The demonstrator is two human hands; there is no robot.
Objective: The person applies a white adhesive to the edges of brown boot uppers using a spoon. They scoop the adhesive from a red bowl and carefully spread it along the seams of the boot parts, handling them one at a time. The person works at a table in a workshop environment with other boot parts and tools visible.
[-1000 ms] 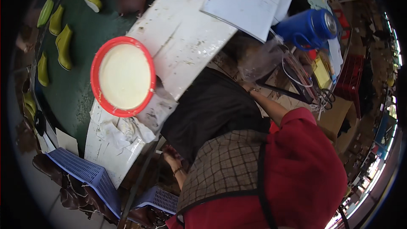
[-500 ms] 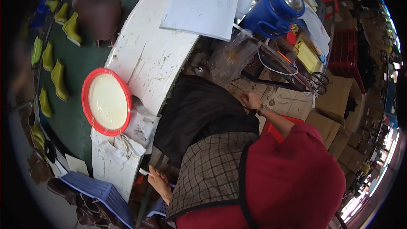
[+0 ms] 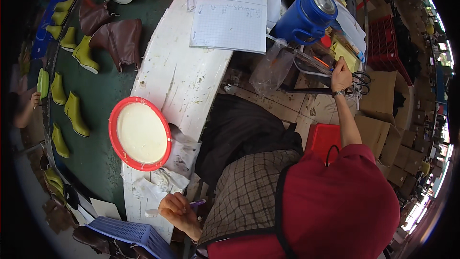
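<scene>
My left hand (image 3: 176, 211) is closed around a toothbrush (image 3: 198, 202) with a purple handle and a whitish head, by the near edge of the white bench. Just beyond it stands a red-rimmed bowl (image 3: 143, 134) of creamy white liquid, with crumpled, stained plastic (image 3: 184, 151) beside it. My right hand (image 3: 341, 76), with a wristwatch above it, reaches out to the right. Its fingers are drawn together at a tray of small things, beside a yellow box (image 3: 346, 53) and black-handled scissors (image 3: 362, 82). What they pinch, if anything, is hidden.
A green belt (image 3: 103, 172) carries yellow-green shoe lasts (image 3: 75, 115) and brown boots (image 3: 120, 45). An open notebook (image 3: 230, 24) and a blue jug (image 3: 306, 17) stand far off. A blue basket (image 3: 129, 230) sits near left. Another person's hand (image 3: 34, 100) is at the left edge.
My right hand has swung from beside my lap out to the tray at the right. My left hand with the toothbrush has risen to the bench edge. More brown boots show on the belt.
</scene>
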